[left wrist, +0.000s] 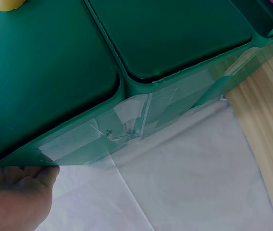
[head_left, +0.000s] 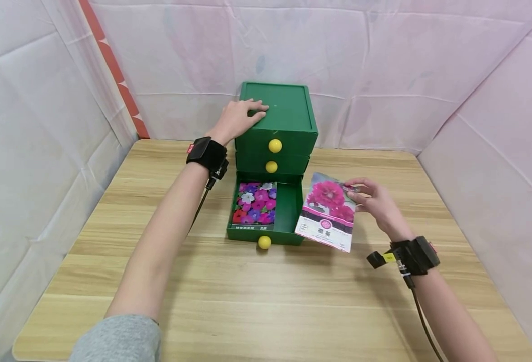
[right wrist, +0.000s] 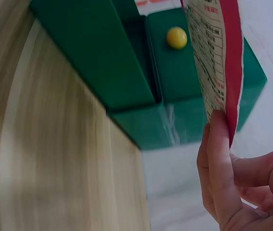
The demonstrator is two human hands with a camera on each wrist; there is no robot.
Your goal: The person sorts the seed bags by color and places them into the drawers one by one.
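Observation:
A green three-drawer box (head_left: 288, 113) stands at the back of the wooden table (head_left: 266, 301). Its bottom drawer (head_left: 290, 211) is pulled out, with a flower seed packet (head_left: 254, 202) lying flat in its left half. My left hand (head_left: 238, 118) rests flat on the box's top left edge, fingers straight; in the left wrist view the hand (left wrist: 16, 197) touches the box's taped side (left wrist: 127, 120). My right hand (head_left: 374, 198) pinches the upper right edge of a second packet (head_left: 326, 211) with pink flowers, just right of the open drawer. In the right wrist view the fingers (right wrist: 220, 159) hold that packet (right wrist: 213, 62).
Yellow ball knobs mark the drawers: top (head_left: 275, 146), middle (head_left: 271, 167), and the open bottom one (head_left: 264, 242). White padded walls (head_left: 483, 125) enclose the table on three sides. Bare wood stretches in front of the drawer.

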